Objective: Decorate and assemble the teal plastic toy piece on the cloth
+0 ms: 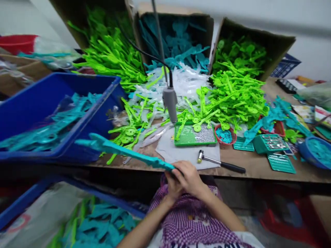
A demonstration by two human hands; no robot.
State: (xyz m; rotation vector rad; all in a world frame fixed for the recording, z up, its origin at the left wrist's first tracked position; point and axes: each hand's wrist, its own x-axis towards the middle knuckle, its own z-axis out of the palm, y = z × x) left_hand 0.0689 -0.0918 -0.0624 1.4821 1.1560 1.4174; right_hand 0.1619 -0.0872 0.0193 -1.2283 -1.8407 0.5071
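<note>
Closely held at one end, a long teal plastic part [124, 151] is gripped by both hands just off the front edge of the surface [258, 166], its free end pointed left toward a blue crate [38, 103]. The left hand [171, 189] and right hand [190, 177] are pressed together, fingers closed around the part. A small hammer [219, 162] is laid just beside a green tray [195, 136].
</note>
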